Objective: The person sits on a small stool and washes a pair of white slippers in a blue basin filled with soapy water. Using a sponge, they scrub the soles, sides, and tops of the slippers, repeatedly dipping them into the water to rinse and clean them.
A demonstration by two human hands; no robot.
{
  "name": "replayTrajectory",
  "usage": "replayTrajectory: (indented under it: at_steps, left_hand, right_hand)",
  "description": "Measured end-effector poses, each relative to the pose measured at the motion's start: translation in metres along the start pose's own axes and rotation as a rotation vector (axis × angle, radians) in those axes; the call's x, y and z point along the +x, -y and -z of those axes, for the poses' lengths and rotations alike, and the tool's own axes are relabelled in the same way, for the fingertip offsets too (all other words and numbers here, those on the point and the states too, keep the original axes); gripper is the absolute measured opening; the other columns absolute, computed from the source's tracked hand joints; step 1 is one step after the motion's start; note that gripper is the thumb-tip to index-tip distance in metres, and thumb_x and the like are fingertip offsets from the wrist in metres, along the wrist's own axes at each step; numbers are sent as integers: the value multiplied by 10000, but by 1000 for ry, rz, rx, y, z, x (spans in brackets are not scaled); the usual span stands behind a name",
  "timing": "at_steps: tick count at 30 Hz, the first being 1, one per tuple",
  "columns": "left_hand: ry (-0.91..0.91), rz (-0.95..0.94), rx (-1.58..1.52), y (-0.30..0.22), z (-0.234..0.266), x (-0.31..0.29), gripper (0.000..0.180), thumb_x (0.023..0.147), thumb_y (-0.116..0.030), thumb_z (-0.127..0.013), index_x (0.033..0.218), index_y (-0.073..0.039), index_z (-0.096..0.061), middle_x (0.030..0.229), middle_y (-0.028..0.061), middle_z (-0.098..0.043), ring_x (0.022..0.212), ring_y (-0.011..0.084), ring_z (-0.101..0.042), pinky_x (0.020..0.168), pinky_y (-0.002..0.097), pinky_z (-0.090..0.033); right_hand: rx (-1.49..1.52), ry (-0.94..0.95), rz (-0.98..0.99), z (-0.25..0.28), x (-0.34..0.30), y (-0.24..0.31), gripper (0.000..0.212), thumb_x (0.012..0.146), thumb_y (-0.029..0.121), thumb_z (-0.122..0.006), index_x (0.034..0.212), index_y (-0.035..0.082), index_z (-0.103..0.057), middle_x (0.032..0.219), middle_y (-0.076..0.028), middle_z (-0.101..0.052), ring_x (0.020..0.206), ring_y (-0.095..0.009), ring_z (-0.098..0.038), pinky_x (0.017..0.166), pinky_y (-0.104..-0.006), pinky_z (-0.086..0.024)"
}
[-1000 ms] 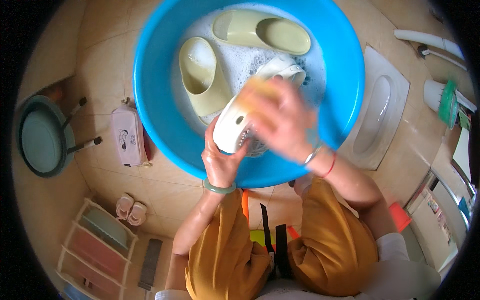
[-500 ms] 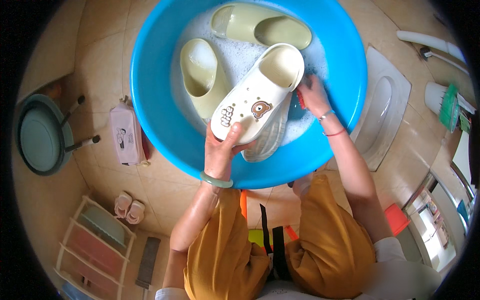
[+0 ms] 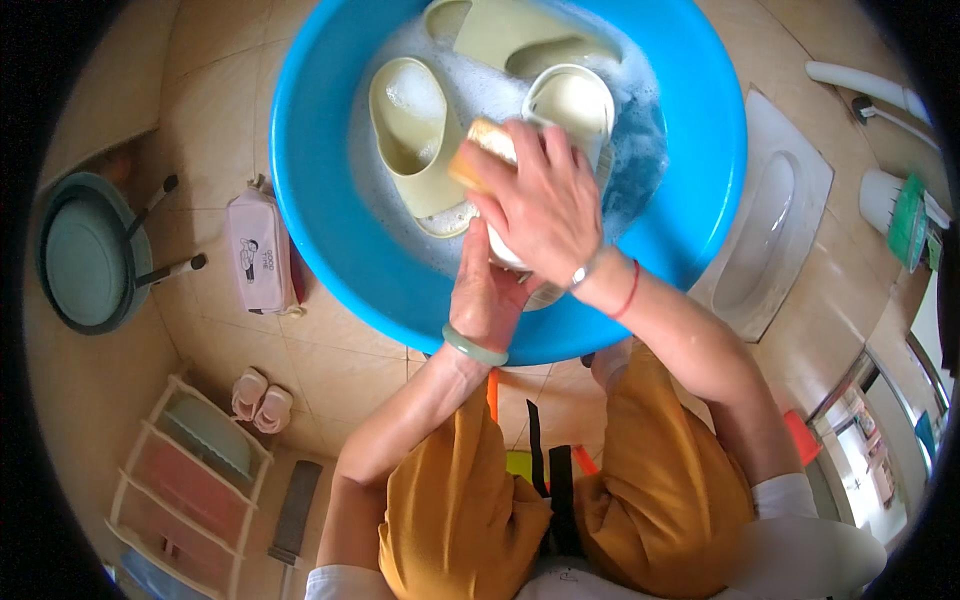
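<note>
A white clog (image 3: 575,95) is in my left hand (image 3: 487,300), which grips its toe end over the soapy water of a large blue basin (image 3: 705,150). My right hand (image 3: 552,205) is closed round a tan-backed scrub brush (image 3: 468,168) on the upper of the clog, covering most of it. The bristles are hidden. One pale green slipper (image 3: 425,190) floats left of the clog. Another pale green slipper (image 3: 535,35) lies at the far side of the basin. Beneath my hands, part of another pale shoe (image 3: 545,297) shows.
A squat toilet (image 3: 765,225) is set in the tiled floor right of the basin. To the left are a pink bag (image 3: 258,250) and stacked grey-green basins (image 3: 85,255). A small rack (image 3: 190,480) and pink shoes (image 3: 262,400) stand at the lower left.
My right hand has come up from the water at the basin's right with the brush and moved left onto the clog. The far green slipper has shifted slightly.
</note>
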State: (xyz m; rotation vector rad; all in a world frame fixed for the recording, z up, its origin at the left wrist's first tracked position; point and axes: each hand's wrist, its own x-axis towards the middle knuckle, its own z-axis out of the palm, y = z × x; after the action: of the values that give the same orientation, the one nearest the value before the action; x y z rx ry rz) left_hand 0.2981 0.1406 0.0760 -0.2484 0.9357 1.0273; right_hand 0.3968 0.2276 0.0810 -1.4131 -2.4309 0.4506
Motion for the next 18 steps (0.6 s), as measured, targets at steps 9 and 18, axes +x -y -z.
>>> replayTrajectory:
  at_steps: [9, 18]
  left_hand:
    - [-26, 90, -42, -3, 8, 0, 594, 1070, -524, -276, 1474, -107, -406, 1442, 93, -502, 1324, 244, -487, 1109, 397, -404]
    - [-51, -7, -60, 4, 7, 4, 577, 1077, -495, -287, 1490, -102, -373, 1460, 89, -483, 1331, 258, -485, 1119, 483, -402]
  right_hand:
    - [162, 145, -46, 36, -70, 15, 473, 902, 322, -652, 1344, 174, -570, 1287, -158, -470, 1072, -333, -489, 828, -428, -511]
    - [102, 19, -40, 7, -21, -6, 492, 881, 349, -658, 1343, 204, -573, 1286, -137, -484, 1065, -318, -497, 844, -438, -502]
